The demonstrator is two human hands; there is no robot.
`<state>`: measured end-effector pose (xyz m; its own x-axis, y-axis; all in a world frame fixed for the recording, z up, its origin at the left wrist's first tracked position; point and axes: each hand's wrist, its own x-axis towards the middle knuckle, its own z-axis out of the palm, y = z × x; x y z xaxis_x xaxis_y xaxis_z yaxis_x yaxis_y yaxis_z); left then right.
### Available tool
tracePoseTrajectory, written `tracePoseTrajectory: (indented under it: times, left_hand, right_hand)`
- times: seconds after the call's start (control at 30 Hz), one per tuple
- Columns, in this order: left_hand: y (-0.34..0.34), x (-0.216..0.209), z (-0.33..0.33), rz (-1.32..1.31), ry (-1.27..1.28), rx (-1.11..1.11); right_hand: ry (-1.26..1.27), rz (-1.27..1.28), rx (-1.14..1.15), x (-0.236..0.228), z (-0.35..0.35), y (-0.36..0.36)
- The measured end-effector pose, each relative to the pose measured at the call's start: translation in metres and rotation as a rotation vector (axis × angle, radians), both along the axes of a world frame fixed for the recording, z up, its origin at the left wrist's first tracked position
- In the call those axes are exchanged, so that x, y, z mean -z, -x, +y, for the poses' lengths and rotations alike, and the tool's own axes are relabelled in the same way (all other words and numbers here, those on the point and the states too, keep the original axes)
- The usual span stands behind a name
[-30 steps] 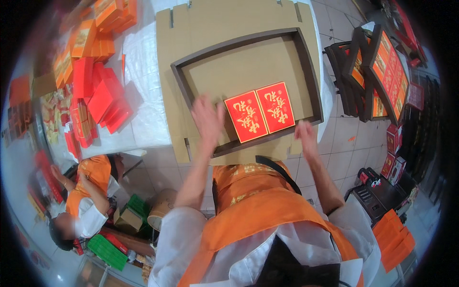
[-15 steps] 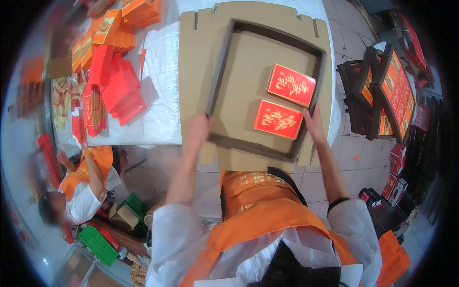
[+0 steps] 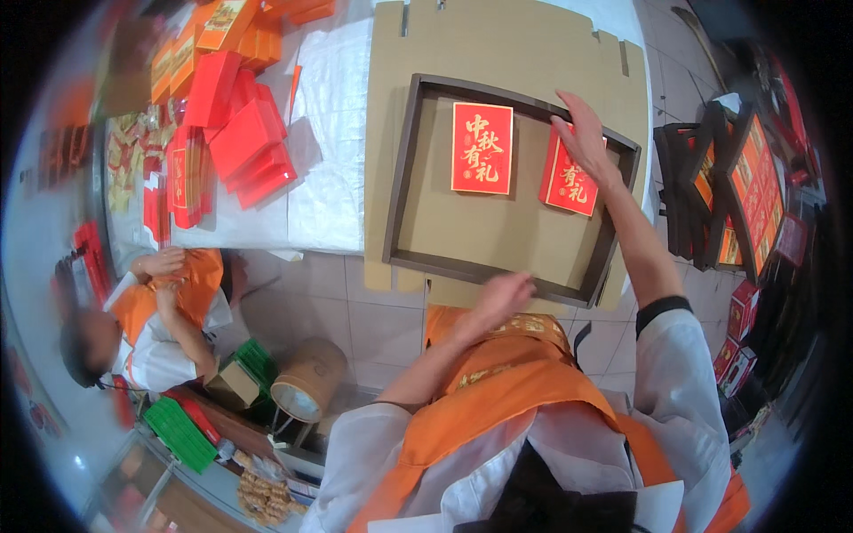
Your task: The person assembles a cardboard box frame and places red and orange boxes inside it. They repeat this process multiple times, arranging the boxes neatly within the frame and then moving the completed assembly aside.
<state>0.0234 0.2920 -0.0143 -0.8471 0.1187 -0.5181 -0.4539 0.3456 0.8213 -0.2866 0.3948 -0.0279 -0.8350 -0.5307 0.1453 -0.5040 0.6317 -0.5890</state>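
A shallow dark brown rectangular frame (image 3: 404, 169) lies slightly turned on a flat sheet of cardboard. Inside it are two red boxes with gold characters: one box (image 3: 482, 148) toward the far left, the other box (image 3: 569, 184) at the right side. My right hand (image 3: 582, 138) reaches over the frame's right part and covers the far end of the right box, fingers stretched out and apart. At the frame's near edge is my left hand (image 3: 506, 298), smeared by motion; whether it grips the edge cannot be made out.
Cardboard (image 3: 391, 53) covers the table under the frame. Red boxes (image 3: 244, 142) and orange boxes (image 3: 231, 31) pile up at the left. Several filled dark frames (image 3: 751, 186) stack at the right. Another person (image 3: 169, 320) sits at the lower left, beside a round stool (image 3: 306, 382).
The left box has moved to the frame's far left and both boxes now stand lengthwise. My right hand went from the frame's side to the right box; my left slid right along the near edge.
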Motion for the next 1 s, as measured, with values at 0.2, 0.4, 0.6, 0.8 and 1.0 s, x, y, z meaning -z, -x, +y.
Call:
tracePoseTrajectory:
  times: [0.2, 0.4, 0.6, 0.8, 1.0]
  left_hand:
    - [0.076, 0.017, -0.104, 0.173, 0.343, -0.604]
    - [0.144, 0.064, -0.104, 0.351, 0.225, -0.299]
    - [0.142, 0.033, -0.112, 0.196, 0.154, -0.303]
    - [0.076, -0.022, -0.231, 0.473, 0.258, -0.71]
    - [0.025, -0.013, -0.478, 0.478, 0.67, -1.081]
  right_hand:
    - [0.156, -0.162, 0.616, 0.014, 0.073, -0.113]
    - [0.36, -0.721, 0.595, 0.058, 0.059, -0.14]
    - [0.542, -0.661, 0.563, 0.045, 0.05, -0.136]
    - [0.594, -0.429, 0.782, -0.013, -0.004, -0.134]
    - [0.632, -0.933, 0.196, -0.041, -0.264, -0.166]
